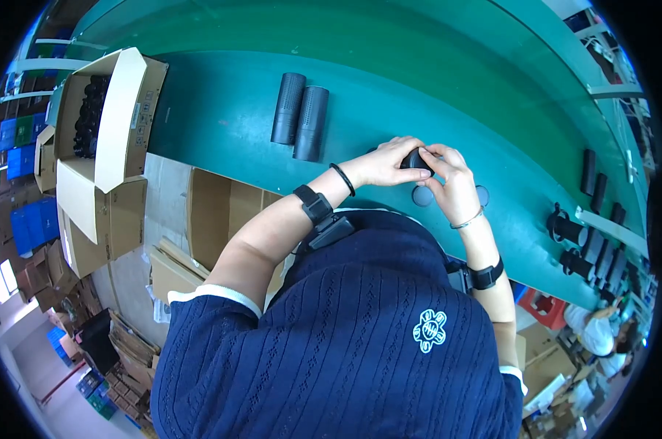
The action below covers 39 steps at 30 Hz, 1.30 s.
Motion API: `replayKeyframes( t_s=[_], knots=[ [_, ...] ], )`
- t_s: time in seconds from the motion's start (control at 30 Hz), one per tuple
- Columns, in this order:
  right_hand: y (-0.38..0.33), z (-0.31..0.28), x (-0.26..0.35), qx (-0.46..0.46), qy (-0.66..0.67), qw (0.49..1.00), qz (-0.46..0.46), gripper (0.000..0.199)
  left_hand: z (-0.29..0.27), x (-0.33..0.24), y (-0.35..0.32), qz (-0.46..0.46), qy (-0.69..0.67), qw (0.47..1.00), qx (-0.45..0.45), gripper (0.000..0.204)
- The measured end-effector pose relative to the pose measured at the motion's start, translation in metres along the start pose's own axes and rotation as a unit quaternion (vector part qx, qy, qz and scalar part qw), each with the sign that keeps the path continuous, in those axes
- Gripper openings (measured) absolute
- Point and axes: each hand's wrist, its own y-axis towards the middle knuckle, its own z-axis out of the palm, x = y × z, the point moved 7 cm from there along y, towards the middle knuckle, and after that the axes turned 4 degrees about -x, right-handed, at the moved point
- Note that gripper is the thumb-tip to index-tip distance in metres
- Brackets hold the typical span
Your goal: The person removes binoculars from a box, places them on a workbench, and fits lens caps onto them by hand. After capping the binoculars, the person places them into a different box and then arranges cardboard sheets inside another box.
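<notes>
Workbench (221, 110): green top, bowed by the lens, spanning most of the upper view. Left of middle, paired black perforated cylinders (312, 126), side by side, apparently touching; upright or lying, cannot tell. Near edge, right of middle: one bluish-faced disc (422, 196), a second disc (482, 194) a little to its right, the two apart. Towards the right end, black flanged pieces (569, 228), close to one another. Just beside these, a cluster of dark cylinders (602, 257), grouped tightly. Farther back, slim black tubes (588, 173), two, near each other.
</notes>
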Motion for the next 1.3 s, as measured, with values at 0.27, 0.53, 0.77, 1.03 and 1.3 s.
replayKeyframes(
  t_s=[0.27,0.53,0.77,1.03,1.3],
  knots=[
    [0.004,0.002,0.006,0.011,-0.002,1.000,-0.018,0.049,0.003,0.002,0.000,-0.036,0.025,0.997,0.058,0.052],
    [-0.005,0.050,-0.053,0.110,0.436,0.852,0.268,0.032,-0.003,0.001,-0.009,-0.082,-0.124,0.988,0.029,0.081],
    [-0.004,0.062,-0.055,0.130,0.497,0.791,0.333,0.031,-0.001,0.005,-0.011,-0.051,-0.124,0.991,0.005,0.090],
    [-0.001,0.065,-0.057,0.060,0.472,0.812,0.339,0.029,-0.013,0.002,-0.009,-0.056,-0.044,0.997,-0.003,0.082],
    [0.000,0.071,-0.062,0.070,0.495,0.791,0.353,0.031,-0.013,-0.010,-0.010,-0.055,-0.198,0.978,-0.030,0.077]
  ],
)
